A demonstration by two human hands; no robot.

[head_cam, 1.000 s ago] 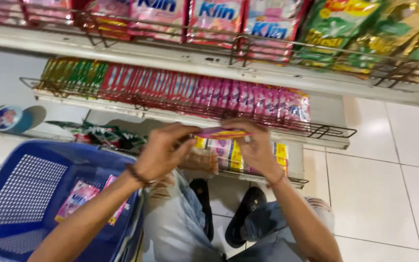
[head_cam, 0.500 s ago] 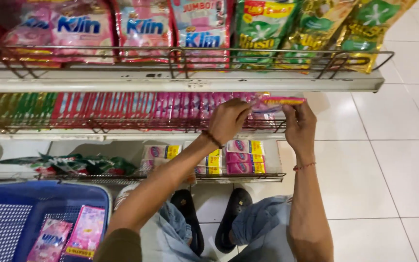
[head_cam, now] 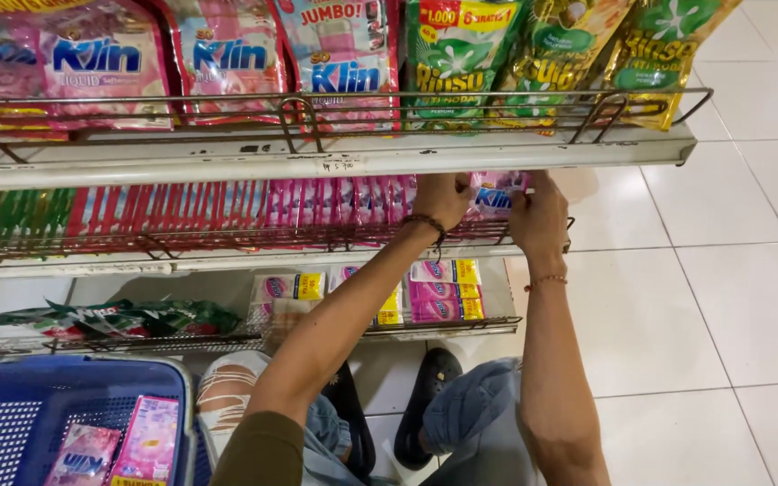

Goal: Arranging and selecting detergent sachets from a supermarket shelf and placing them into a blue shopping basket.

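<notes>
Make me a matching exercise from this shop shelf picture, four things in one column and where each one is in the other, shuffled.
Things:
1. pink sachet
2. blue basket
3. green pouches
4. black sandals

Places:
A. top shelf, behind the wire rail
B. on the white tiled floor, under the person's legs
C. middle shelf, between the left hand and the right hand
D. bottom left corner, with two pink packets inside

Pairs: 1-C, 2-D, 3-A, 4-B
</notes>
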